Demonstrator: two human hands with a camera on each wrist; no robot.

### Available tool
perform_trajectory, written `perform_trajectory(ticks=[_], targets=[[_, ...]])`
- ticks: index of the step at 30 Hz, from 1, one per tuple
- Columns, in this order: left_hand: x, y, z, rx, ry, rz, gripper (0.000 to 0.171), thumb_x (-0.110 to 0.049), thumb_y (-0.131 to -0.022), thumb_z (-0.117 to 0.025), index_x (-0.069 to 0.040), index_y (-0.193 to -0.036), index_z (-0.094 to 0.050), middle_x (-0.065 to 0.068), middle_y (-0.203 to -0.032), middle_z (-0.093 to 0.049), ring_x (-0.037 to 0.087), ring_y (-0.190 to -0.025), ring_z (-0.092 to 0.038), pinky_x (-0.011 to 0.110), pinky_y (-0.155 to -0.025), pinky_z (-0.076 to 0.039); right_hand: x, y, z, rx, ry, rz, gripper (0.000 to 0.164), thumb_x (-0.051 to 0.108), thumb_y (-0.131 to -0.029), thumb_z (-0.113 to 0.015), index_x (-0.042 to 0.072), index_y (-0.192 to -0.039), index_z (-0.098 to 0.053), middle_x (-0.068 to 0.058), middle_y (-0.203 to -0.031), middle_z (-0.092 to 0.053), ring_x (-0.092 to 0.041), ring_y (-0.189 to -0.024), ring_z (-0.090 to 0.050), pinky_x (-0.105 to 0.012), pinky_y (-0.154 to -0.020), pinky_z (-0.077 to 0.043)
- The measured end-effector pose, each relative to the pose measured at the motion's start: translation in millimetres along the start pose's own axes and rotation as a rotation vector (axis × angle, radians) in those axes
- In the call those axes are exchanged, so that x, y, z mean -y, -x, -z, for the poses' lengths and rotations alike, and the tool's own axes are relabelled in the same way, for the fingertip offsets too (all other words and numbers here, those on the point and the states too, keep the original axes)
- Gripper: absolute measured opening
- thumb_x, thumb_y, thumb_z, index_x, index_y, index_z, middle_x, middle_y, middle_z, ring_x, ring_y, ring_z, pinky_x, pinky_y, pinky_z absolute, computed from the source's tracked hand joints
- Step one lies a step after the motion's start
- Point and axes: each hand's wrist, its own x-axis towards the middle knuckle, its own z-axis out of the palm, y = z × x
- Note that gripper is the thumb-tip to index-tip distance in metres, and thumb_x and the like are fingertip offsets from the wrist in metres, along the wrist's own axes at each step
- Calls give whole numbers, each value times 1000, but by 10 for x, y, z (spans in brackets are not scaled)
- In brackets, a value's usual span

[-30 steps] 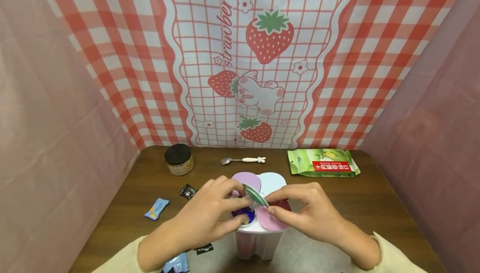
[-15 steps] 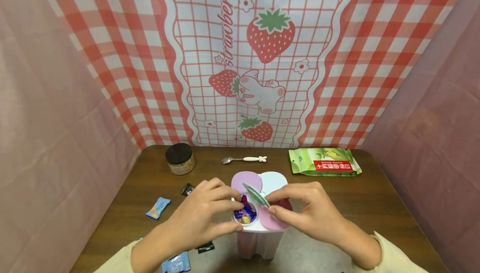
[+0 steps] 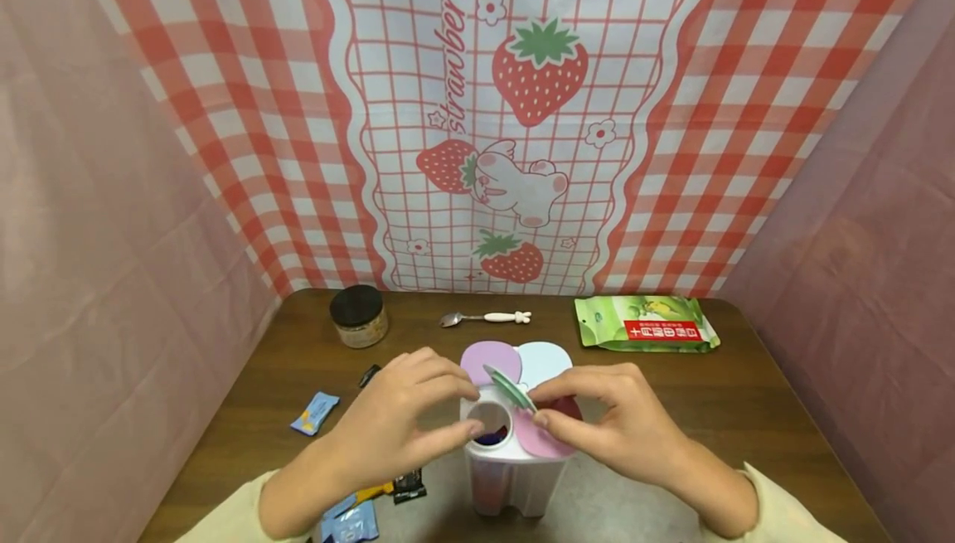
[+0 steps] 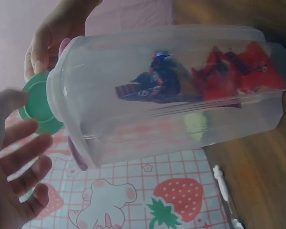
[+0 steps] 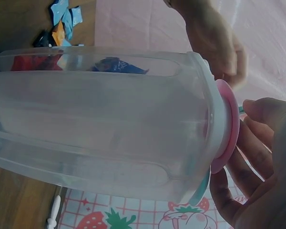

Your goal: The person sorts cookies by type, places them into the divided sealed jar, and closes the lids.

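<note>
A clear plastic storage container (image 3: 492, 472) stands upright with a white top and several round coloured lids. My right hand (image 3: 622, 419) pinches the green lid (image 3: 511, 389) between thumb and fingers, tilted up beside its round opening. My left hand (image 3: 406, 414) holds nothing; its thumb and fingers are spread apart at the left of that opening. Through the wall in the left wrist view, a dark blue wrapped snack (image 4: 164, 83) shows partway down the compartment. Below it lie red wrapped snacks (image 4: 260, 67). The pink lid (image 5: 229, 126) sits flat beside the opening.
Behind the container lie a spoon (image 3: 488, 318) and a green wipes-like pack (image 3: 645, 324). A black-lidded jar (image 3: 358, 317) stands at back left. Blue packets (image 3: 315, 413), black packets (image 3: 409, 486) and an orange one (image 3: 373, 492) lie to the left, partly behind my left arm.
The blue snack has left my left fingers and dropped down through the opening. My left hand has drawn back slightly to the left. My right hand keeps the green lid raised.
</note>
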Motion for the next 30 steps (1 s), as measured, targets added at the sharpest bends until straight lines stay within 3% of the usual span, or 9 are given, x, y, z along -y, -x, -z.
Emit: perform_trajectory(ticks=[4, 10, 19, 26, 30], targets=[[-6, -78, 42, -45, 65, 152, 16, -31, -91, -79, -21, -103, -74, -13, -98, -71, 4, -89, -60, 24, -77, -51, 0, -4, -3, 2, -4, 9, 29, -1, -81, -83, 14, -105, -77, 3, -90, -77, -3, -75, -66, -19, -66, -55], [-14, -262, 78, -9, 163, 336, 16, -36, -93, -76, -22, -101, -76, -16, -83, -66, 7, -72, -58, 24, -63, -49, 5, -2, -8, 4, 7, 14, 24, 1, -83, -83, 14, -102, -78, 4, -90, -77, -3, -76, -67, -19, -67, -55], [-39, -425, 42, 20, 220, 389, 12, -38, -88, -81, -29, -87, -74, -18, -72, -61, 7, -61, -52, 24, -54, -44, 13, 10, -12, 9, 16, 13, 18, 5, -86, -81, 14, -101, -78, 3, -91, -77, -4, -78, -68, -19, -69, -55], [-61, -441, 58, 104, 231, 440, 14, -43, -92, -76, -31, -86, -72, -19, -73, -62, 8, -62, -55, 25, -55, -47, 4, 0, -11, 12, 12, 20, 26, 0, -82, -82, 14, -104, -77, 3, -93, -78, -7, -80, -70, -21, -72, -57], [-69, -408, 79, 132, 267, 465, 15, -46, -94, -73, -31, -90, -73, -18, -76, -64, 8, -64, -57, 26, -56, -49, 3, 2, 44, 62, 8, 46, 31, 1, -80, -85, 13, -107, -76, 1, -100, -77, -11, -87, -71, -21, -78, -56]])
